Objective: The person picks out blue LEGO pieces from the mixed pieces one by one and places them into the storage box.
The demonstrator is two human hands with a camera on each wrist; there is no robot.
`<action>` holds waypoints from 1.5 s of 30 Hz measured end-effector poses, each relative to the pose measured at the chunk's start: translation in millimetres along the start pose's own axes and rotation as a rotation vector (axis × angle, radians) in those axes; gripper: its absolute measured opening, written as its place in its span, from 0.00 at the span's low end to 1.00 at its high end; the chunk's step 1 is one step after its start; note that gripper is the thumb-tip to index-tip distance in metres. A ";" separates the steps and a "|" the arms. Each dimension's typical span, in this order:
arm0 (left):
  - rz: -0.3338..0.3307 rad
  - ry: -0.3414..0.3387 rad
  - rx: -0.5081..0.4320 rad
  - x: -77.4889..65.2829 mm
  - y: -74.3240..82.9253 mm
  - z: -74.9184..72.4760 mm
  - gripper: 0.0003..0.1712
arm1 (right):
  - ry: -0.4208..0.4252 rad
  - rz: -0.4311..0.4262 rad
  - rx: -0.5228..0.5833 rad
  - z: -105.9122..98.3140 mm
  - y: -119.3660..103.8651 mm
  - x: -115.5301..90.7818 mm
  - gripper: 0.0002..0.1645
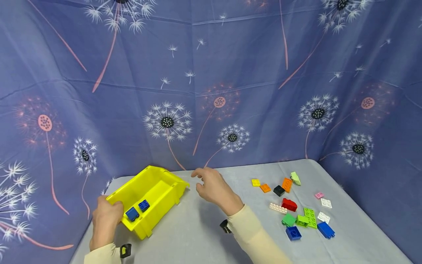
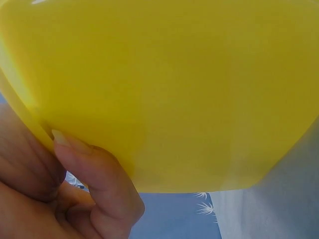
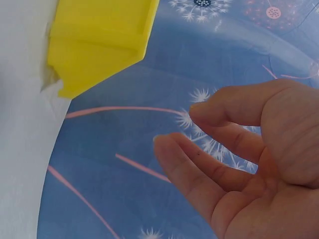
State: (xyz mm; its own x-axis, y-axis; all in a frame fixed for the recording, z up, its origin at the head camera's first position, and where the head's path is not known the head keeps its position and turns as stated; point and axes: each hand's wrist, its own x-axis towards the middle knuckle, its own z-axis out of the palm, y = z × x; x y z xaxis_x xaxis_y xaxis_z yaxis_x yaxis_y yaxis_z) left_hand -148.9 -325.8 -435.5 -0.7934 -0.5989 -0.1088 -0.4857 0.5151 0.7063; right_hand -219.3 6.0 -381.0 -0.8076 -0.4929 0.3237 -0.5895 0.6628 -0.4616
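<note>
Two blue bricks (image 1: 133, 214) lay inside the yellow bin (image 1: 163, 209), its near end gripped by the left hand (image 1: 106, 219); just right of it, the right hand (image 1: 215, 187), fingers loosely parted, seemingly held nothing.

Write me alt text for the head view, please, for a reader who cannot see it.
A person's left-hand grip holds a yellow bin with two blue bricks inside; the empty right-hand grip hovers near its far end. Colourful toy bricks lie at right on a pale table, before a blue dandelion-patterned curtain.
</note>
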 end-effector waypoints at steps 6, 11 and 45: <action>0.008 -0.006 0.012 1.6 -0.6 2.0 0.36 | 0.010 0.017 -0.031 -7.5 16.5 -11.7 0.22; 0.018 -0.005 0.013 1.2 0.3 0.2 0.36 | 0.006 0.069 -0.037 -13.4 33.7 -23.1 0.21; -0.007 -0.017 0.016 1.7 0.3 -1.1 0.38 | 0.017 0.295 -0.169 -43.0 128.5 -117.4 0.17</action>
State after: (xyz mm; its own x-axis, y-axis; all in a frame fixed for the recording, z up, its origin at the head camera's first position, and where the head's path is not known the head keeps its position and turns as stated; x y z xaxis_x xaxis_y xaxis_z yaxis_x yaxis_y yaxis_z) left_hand -150.0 -327.4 -434.7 -0.7960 -0.5922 -0.1255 -0.4969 0.5207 0.6943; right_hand -200.8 173.3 -442.8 -0.9430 -0.2572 0.2113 -0.3231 0.8601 -0.3948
